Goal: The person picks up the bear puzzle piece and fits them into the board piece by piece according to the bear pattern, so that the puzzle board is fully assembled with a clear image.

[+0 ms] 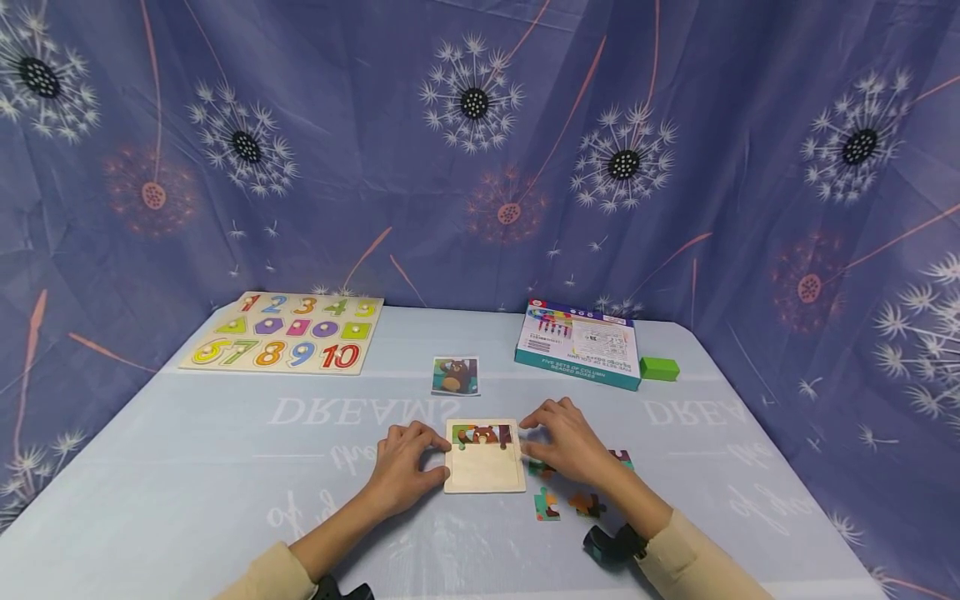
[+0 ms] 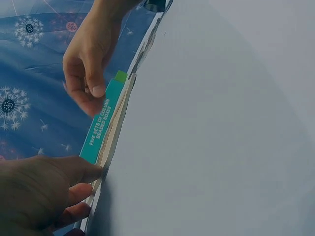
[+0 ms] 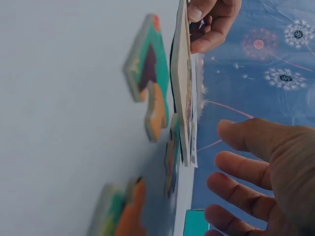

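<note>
Left hand, fingers parted, touching wooden puzzle board, right hand loosely spread just beside it

Puzzle tray between hands, pieces right, card behind

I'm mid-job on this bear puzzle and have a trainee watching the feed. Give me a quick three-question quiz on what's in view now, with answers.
1. True or false: the wooden tray is completely filled.
2. Fill in the blank: beside the printed box, on its right in the head view, sits a green ____.
3. Which hand is nearer the loose puzzle pieces?

Key
1. False: bare wood shows below the fitted bear pieces.
2. Block: the green block.
3. The right hand; the left hand is at the tray's left edge.
</note>
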A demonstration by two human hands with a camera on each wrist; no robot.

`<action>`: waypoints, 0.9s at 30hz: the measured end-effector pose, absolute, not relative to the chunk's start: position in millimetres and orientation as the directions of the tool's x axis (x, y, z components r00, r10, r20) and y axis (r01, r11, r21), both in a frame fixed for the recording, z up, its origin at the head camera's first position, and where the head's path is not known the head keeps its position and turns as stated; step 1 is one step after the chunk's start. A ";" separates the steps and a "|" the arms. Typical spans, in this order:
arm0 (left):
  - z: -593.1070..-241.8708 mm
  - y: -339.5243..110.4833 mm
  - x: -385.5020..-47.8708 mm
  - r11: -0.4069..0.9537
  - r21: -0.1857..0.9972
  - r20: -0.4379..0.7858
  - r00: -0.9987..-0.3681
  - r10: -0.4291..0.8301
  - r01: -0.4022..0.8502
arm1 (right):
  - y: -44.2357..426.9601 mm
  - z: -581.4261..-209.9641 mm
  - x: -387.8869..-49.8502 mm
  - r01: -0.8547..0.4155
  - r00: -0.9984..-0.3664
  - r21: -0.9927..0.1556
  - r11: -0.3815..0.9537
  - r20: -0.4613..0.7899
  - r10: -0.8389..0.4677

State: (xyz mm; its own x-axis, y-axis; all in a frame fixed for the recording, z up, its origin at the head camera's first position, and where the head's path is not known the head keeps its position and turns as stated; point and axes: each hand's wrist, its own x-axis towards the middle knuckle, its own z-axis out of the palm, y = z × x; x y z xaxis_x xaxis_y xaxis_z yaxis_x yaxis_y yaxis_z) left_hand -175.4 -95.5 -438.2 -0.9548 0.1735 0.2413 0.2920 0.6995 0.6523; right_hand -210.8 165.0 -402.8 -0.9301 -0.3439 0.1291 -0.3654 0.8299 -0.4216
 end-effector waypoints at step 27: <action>-438.7 -95.5 -174.0 0.688 0.659 0.255 -0.951 0.178 0.305 | 190.8 -418.7 -185.8 -0.331 -0.944 -0.366 0.870 0.126 -0.306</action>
State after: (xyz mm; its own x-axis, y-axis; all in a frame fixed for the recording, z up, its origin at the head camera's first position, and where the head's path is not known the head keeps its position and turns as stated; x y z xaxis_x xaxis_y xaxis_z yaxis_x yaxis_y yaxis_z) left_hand -174.0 -95.5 -438.7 -0.9506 0.1777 0.2546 0.3050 0.6878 0.6587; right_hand -185.8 190.8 -418.7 -0.9436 -0.3063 0.1255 -0.3310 0.8700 -0.3655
